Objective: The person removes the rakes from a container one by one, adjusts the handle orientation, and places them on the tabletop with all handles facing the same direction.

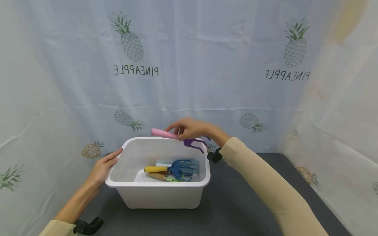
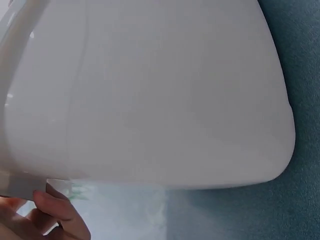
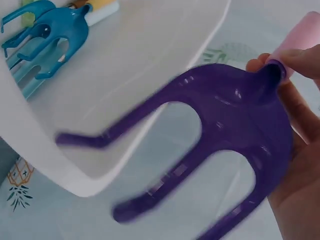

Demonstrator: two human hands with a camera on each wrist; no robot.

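My right hand (image 1: 192,128) holds a small garden hand rake (image 3: 220,107) with a pink handle and purple tines, above the far right rim of a white plastic tub (image 1: 156,196). In the right wrist view, thumb and fingers close round the handle (image 3: 302,37) near its joint with the purple head. At the tub's left side, my left hand (image 1: 103,166) grips the rim. Inside the tub lies a blue hand rake (image 1: 180,167) with a yellow handle. Beside it is a wooden-handled tool (image 1: 157,176) with a green neck, its head partly hidden.
The tub stands on a dark grey table (image 1: 236,203). A pale curtain (image 1: 206,65) printed with pineapples hangs close behind and on both sides. A light blue piece (image 3: 32,82) lies under the blue rake in the tub.
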